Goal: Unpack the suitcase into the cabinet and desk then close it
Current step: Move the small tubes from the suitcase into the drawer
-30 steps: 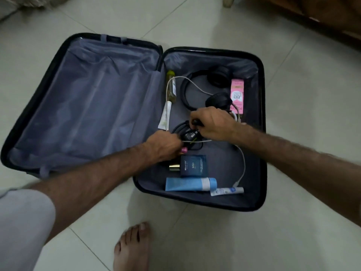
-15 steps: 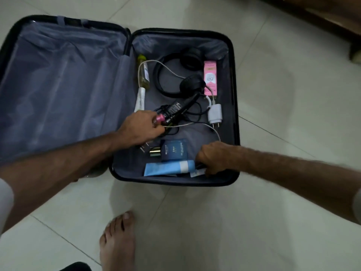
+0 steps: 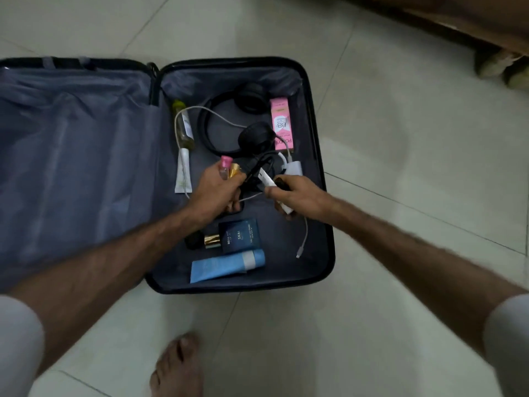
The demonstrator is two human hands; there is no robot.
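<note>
Head view: the left hand (image 3: 213,193) clutched 2 small bottles (image 3: 229,170) together, probably to free the right hand (image 3: 297,197), which pinched a white tube (image 3: 270,186) above the suitcase (image 3: 320,156).

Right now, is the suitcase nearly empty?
Not yet. The suitcase's left half shows only bare lining. The left hand holds small bottles, the right hand a white tube. Still inside: headphones, pink box, blue cologne box, blue tube, white cable. The suitcase is still open.
</note>
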